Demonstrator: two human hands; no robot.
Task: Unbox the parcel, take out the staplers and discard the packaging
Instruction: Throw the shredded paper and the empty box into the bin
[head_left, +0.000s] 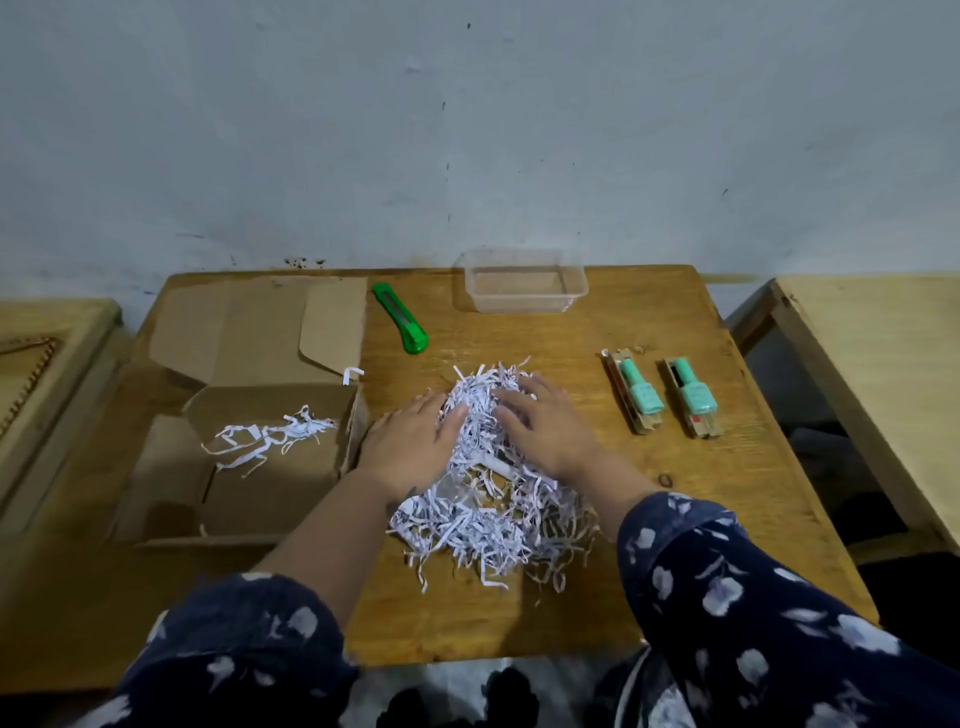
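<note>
A heap of white shredded paper (488, 525) lies in the middle of the wooden table (519, 623). My left hand (410, 441) and my right hand (545, 426) rest flat on the far part of the heap, fingers spread, one on each side. The open cardboard box (270, 467) stands at the left with a few paper strips (275, 436) inside. Two mint-green staplers, one (636, 392) beside the other (693, 397), lie side by side at the right, apart from both hands.
A green utility knife (401, 326) lies behind the heap. An empty clear plastic tub (519, 280) stands at the table's far edge by the wall. Other wooden tables flank this one, at the left (47, 353) and right (883, 353).
</note>
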